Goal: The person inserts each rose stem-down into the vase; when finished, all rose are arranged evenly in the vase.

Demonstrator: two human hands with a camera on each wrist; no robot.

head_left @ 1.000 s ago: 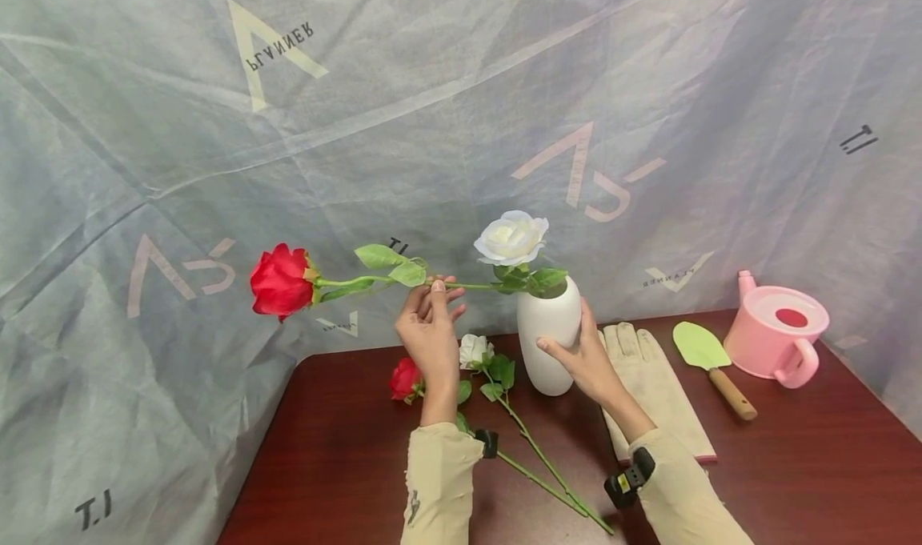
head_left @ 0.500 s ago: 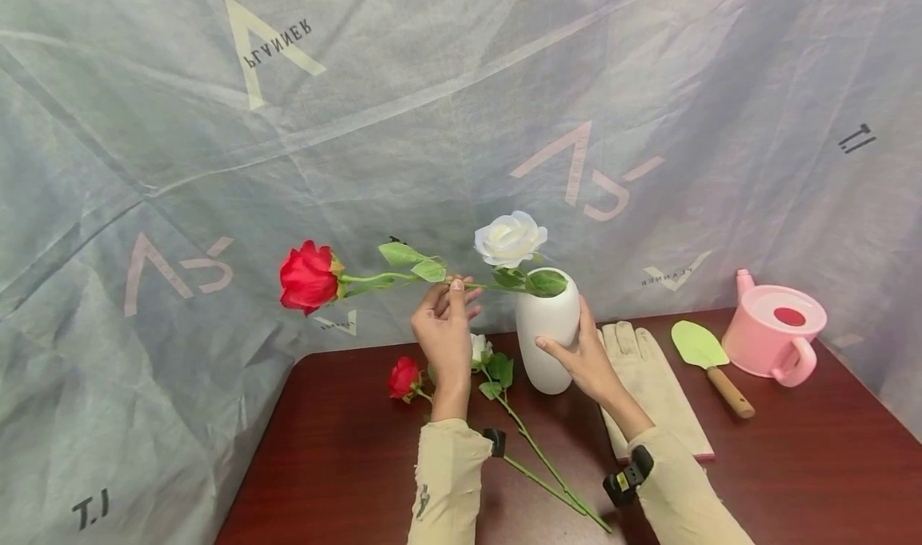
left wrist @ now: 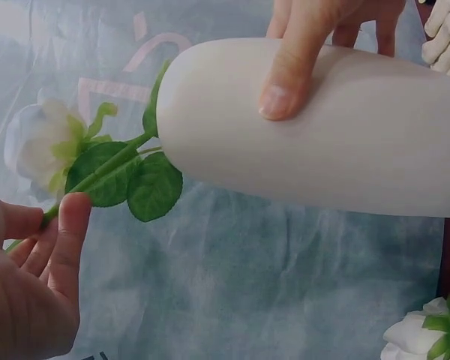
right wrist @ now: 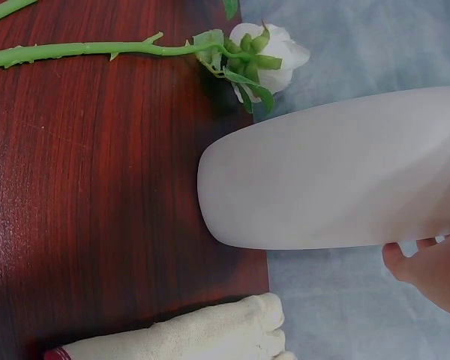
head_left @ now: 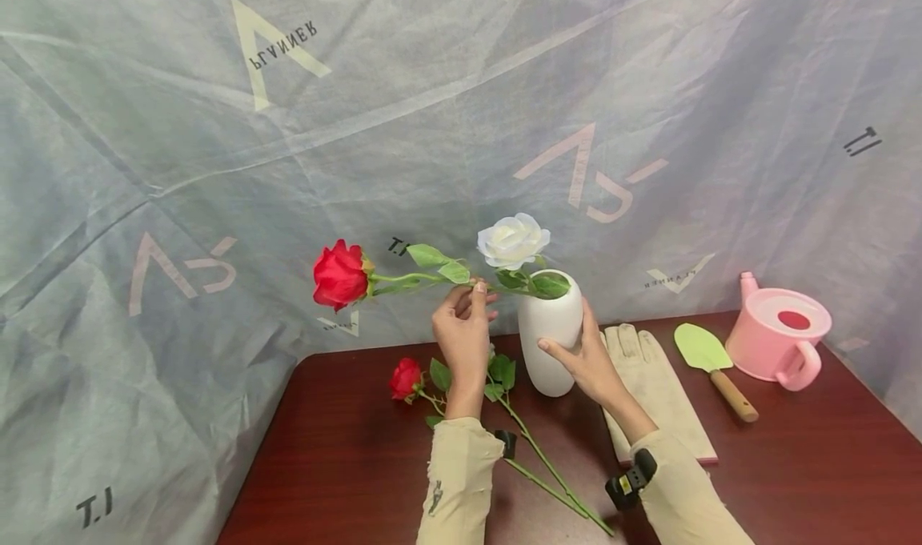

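Note:
My left hand (head_left: 464, 345) pinches the green stem of a red rose (head_left: 340, 274) between thumb and fingers, just below its leaves. The bloom points left and the stem lies nearly level. At the mouth of a white vase (head_left: 543, 341) the stem's far end goes out of sight behind leaves and rim. A white rose (head_left: 514, 241) stands in the vase, its bloom above the opening. With thumb and fingers my right hand (head_left: 591, 361) grips the vase's right side. In the left wrist view, the stem (left wrist: 109, 166) meets the rim of the vase (left wrist: 285, 135).
On the dark red table (head_left: 338, 449) lie a second red rose (head_left: 406, 378) and another white rose (right wrist: 277, 64), stems crossing toward the front. To the right are beige work gloves (head_left: 651, 393), a green trowel (head_left: 702, 346) and a pink watering can (head_left: 774, 337). A grey cloth hangs behind.
My left hand has moved right toward the vase, carrying the red rose, and its stem has gone further toward the mouth. My right hand and the vase have stayed in place.

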